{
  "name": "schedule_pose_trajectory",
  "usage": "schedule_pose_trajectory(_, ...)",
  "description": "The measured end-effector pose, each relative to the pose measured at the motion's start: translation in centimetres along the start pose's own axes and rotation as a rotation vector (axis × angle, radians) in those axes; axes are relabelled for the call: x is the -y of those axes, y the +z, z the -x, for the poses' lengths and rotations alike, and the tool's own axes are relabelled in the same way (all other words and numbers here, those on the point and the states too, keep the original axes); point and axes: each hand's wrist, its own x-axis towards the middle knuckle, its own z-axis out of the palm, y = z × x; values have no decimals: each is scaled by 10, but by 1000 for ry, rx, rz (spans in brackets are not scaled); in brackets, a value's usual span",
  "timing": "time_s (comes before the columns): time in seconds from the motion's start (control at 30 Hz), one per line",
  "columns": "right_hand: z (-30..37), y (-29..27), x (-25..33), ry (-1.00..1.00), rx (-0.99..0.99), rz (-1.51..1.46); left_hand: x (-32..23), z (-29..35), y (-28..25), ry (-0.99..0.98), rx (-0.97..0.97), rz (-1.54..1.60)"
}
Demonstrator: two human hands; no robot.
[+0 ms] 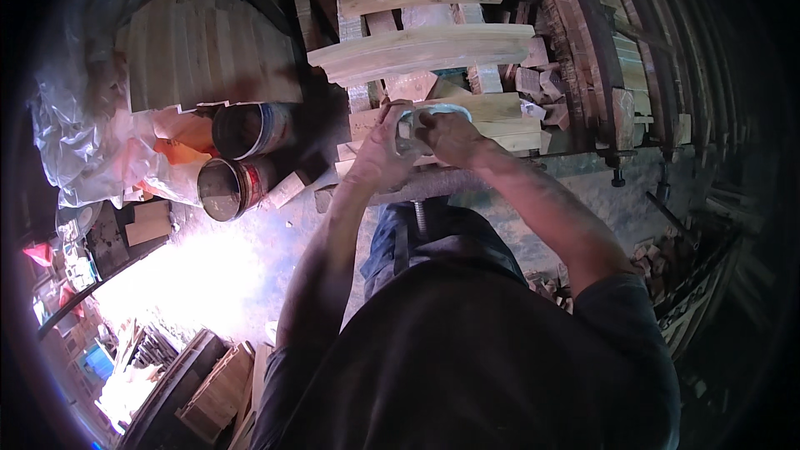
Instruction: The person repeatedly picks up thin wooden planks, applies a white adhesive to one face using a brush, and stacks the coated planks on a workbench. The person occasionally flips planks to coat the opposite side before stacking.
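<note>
Both hands meet at the near edge of the wooden rack in front of me. My left hand (385, 152) is curled against the side of a small round container with a pale bluish-white rim (454, 108). My right hand (455, 140) has its fingers bent together at the container's mouth, over a greyish patch between the hands. What those fingers pinch is too small and shaded to make out. Just beyond lies a light wooden slat (492, 106), and farther off a wider curved board (425, 52) spans the rack.
Two open buckets (221, 190) stand at left beside crumpled clear plastic sheeting (79, 146) and a stack of boards (212, 54). Wood offcuts (542, 87) lie right of the hands. Long clamp beams (575, 42) run along the right. A dark metal bar (450, 183) crosses before my waist.
</note>
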Motion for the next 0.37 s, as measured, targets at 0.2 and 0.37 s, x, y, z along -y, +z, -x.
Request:
schedule_pose_trajectory(0.2, 12, -23, -12, 67, 229, -3, 5, -1, 3, 39, 6, -74)
schedule_pose_trajectory(0.37, 0, -56, -12, 300, 269, -126, 4, 4, 2, 19, -8, -111)
